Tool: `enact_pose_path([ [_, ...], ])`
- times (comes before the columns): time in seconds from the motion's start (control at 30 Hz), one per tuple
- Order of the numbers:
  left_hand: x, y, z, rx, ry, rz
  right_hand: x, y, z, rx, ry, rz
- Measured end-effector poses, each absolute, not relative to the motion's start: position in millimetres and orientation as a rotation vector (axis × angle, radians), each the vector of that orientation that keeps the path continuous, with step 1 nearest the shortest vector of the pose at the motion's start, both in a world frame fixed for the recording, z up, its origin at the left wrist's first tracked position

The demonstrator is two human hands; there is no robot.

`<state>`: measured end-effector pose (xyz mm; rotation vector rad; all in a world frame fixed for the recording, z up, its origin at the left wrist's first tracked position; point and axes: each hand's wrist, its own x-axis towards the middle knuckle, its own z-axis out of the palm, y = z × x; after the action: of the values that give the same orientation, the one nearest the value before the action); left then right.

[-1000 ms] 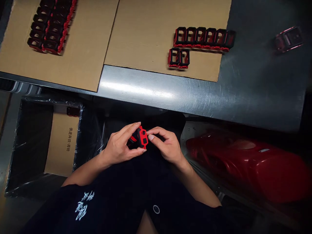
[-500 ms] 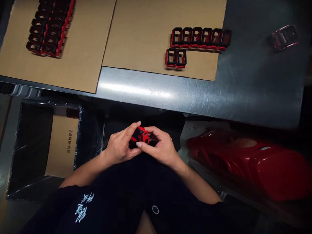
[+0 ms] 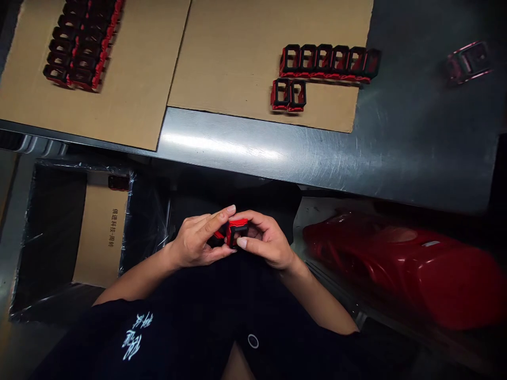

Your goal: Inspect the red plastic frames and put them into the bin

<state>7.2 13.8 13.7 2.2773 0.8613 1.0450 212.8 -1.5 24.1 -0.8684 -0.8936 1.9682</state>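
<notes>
In front of my torso, both hands are closed around small red-and-black plastic parts. My right hand [image 3: 269, 243] pinches a rectangular red-and-black plastic frame [image 3: 236, 224], thumb on its near black edge and fingers behind it. The fingers of my left hand [image 3: 200, 240] curl round another red-and-black piece [image 3: 216, 239], largely hidden in the palm; whether it is separate from the frame I cannot tell. The left fingertips lie against or very near the frame's left side.
Several similar frames stand in rows on the right cardboard sheet [image 3: 222, 58] and left cardboard sheet [image 3: 130, 100]. A metal table [image 3: 237, 142] carries both, plus a blurred part [image 3: 469, 62]. Below are a plastic-lined box [image 3: 129, 232] at left and a red shell-like object [image 3: 396, 264] at right.
The frame has turned between my fingers, so its black rim and opening now show more. Both hands have shifted slightly to the right and nearer my body.
</notes>
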Motion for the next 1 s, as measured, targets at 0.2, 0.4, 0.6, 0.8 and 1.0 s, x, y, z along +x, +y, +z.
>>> enact_pose_path([
  [0.2,11.0,13.8,14.9,2.213,0.795,1.121,208.6,1.5,13.5,-0.787,-0.649,2.156],
  [0.4,11.6,10.4,12.6,2.096,0.837,1.098,204.3,2.2,4.8,-0.759,-0.468,2.307],
  [0.6,8.6,6.8,11.9,2.041,0.969,1.039,203.2,1.4,0.4,-0.778,-0.336,2.370],
  [0.8,8.9,7.1,15.6,2.026,1.105,0.989,204.3,-1.8,-5.7,-0.726,-0.254,2.395],
  [1.0,6.8,6.5,15.5,1.938,1.139,0.898,205.0,-2.1,-4.6,-0.894,-0.341,2.251],
])
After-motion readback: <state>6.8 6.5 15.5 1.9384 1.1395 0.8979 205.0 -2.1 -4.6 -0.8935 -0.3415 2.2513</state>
